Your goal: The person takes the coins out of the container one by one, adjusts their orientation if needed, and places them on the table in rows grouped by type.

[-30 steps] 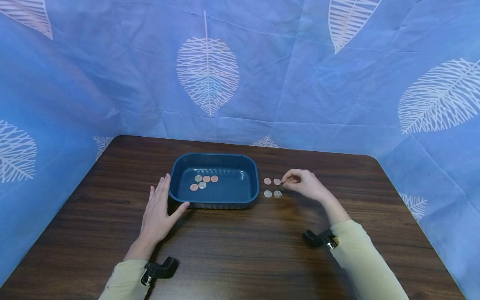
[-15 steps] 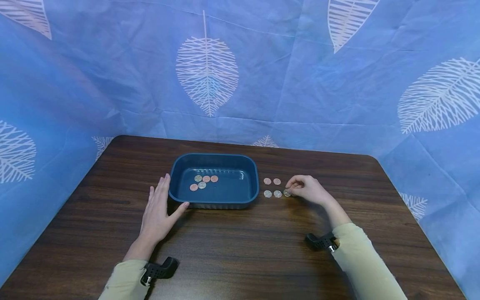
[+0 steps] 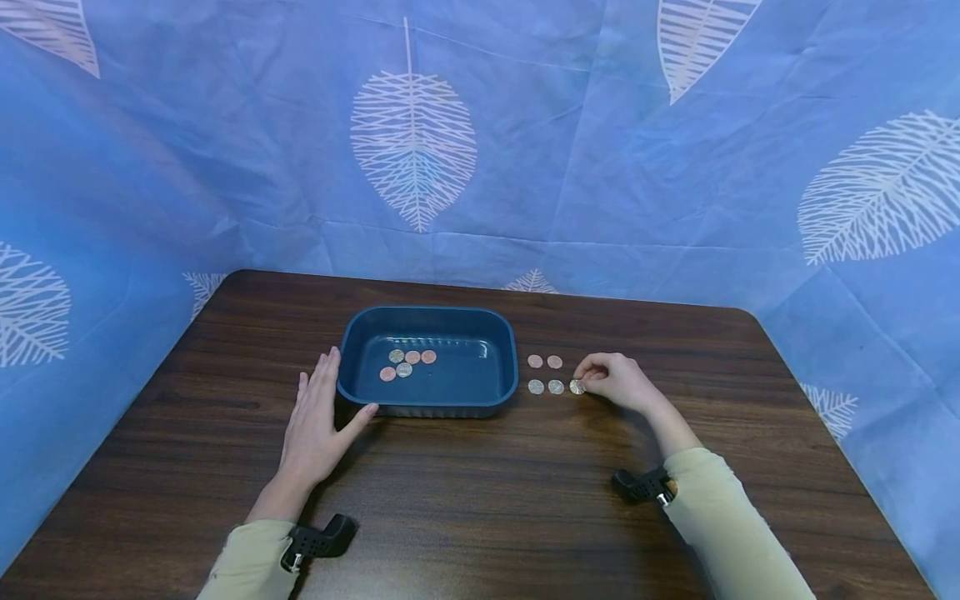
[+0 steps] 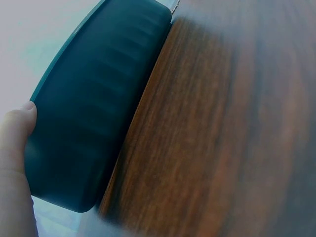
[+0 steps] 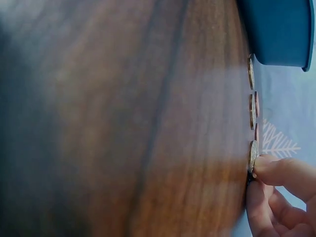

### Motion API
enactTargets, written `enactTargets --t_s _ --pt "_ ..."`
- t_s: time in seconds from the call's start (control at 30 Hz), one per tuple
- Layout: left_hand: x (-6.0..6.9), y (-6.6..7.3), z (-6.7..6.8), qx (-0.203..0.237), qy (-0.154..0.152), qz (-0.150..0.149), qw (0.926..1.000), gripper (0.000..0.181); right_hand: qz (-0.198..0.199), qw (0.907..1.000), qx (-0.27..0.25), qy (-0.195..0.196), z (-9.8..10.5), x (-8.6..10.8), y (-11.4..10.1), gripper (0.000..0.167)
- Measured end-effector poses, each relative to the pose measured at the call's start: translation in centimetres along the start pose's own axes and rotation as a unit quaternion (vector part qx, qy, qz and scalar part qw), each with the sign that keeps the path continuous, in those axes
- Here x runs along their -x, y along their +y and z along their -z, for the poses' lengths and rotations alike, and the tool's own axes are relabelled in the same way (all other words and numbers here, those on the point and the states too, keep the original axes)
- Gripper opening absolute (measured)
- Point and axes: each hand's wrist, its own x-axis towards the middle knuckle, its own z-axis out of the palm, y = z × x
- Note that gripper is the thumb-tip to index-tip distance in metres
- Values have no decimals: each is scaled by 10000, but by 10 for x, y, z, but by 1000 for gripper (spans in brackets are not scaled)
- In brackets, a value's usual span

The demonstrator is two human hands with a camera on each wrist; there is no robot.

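- so the pinched coin [image 3: 576, 387] is at the tabletop [image 3: 487, 500], just past three o'clock from the blue tub [image 3: 468, 375]. two silvery coins [image 3: 556, 387] lie at its nine, two copper-coloured coins [image 3: 555, 362] toward its ten.
- right hand [image 3: 618, 382]: fingers curled with the tips clamped on that coin's edge. can't tell if it's raised off the wood at all.
- left hand [image 3: 315, 429]: fingers pretty straight, thumb spread away from them, resting against the tub from its nine round to its seven.
- handling guess: coin's light, totally stiff, not fragile, probably slick on smooth wood. i'd take it by the rim with thumb and index tips, cause a flat face gives you nothing to grab.
- tub looks like stiff plastic, likely light enough to skid, so a hand on the wall seems smart.
- head view's the only one showing the six coins [image 3: 412, 357] inside the tub.
- left wrist view has zero coins, just outer wall, with the thumb [image 4: 25, 118] up by the rim.
- right wrist view catches the row nearly edge-on, so you get rims and the fingertip contact the head cam barely resolves.
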Motion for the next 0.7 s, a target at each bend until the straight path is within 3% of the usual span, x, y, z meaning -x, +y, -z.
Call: enactTargets --t_s 0.47,0.7 --pt "0 1 0 22 9 36 10000 88 -139 9998 126 43 -1 1 -3 11" --pt "0 2 1 -26 14 29 10000 88 -101 9997 19 238 0 -7 -23 12"
